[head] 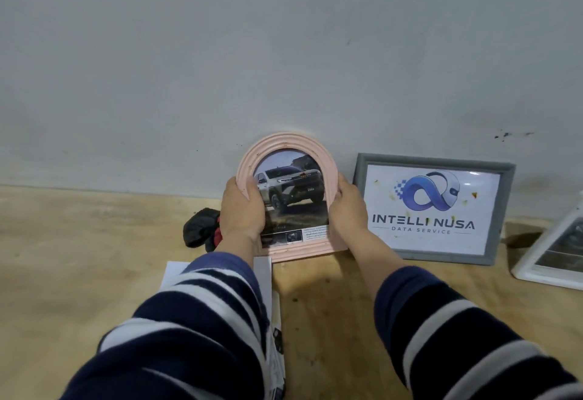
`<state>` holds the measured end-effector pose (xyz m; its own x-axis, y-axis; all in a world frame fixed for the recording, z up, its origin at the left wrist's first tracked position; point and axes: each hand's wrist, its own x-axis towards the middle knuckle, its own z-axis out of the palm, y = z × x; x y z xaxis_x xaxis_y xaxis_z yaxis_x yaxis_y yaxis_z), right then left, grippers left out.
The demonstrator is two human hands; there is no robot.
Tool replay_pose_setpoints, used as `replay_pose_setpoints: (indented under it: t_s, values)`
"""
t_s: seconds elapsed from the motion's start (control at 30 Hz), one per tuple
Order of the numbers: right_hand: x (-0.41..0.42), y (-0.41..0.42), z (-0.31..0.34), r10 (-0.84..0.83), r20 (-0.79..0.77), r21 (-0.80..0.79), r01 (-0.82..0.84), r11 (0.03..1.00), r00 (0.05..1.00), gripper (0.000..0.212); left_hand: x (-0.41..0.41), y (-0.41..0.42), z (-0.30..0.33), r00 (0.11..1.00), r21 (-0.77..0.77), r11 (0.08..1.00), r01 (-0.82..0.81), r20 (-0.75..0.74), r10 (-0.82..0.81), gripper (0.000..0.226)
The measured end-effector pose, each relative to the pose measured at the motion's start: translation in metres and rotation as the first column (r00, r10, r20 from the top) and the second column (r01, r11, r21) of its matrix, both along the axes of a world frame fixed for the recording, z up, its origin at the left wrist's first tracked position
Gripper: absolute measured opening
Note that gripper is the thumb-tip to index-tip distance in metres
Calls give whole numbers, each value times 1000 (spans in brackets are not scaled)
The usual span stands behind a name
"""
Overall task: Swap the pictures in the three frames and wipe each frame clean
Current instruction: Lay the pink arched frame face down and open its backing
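Both hands grip pink arched frame, upright at the wall.
L hand (243,210) & R hand (347,207) curl round pink arched frame (285,150) w/ truck pic; grey frame (501,210) just right, white frame (536,270) far right, black cloth (200,226) left, on wooden table (79,257).

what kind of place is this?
Likely a plain workroom or staging spot, not a lived-in home: a bare plywood surface against a scuffed grey wall, with a grey frame holding a company logo propped up beside the pink frame.
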<state>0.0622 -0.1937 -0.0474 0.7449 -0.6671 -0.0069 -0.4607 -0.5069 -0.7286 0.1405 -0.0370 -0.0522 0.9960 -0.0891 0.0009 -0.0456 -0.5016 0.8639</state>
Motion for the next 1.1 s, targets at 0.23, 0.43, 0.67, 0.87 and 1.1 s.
replay_pose_setpoints:
  t_s: [0.23,0.43,0.67,0.87,1.1]
  values:
    - [-24,-26,54,7,213,67,-22,998,977,46,-20,-14,24,974,-202,975,-95,-222,49,76]
    - [-82,-67,80,55,218,30,-63,998,975,46,-37,-47,-4,948,-302,951,-60,-317,-40,118]
    - [-163,-105,83,172,116,-160,-152,975,978,45,-140,-76,50,943,-271,962,29,-313,-116,74]
    - [-219,-108,68,273,17,-442,-238,865,962,58,-199,-101,37,953,-260,959,114,-244,-180,63]
    - [-274,-81,34,397,-88,-604,-366,708,914,62,-249,-101,20,973,-108,983,151,-162,-167,61]
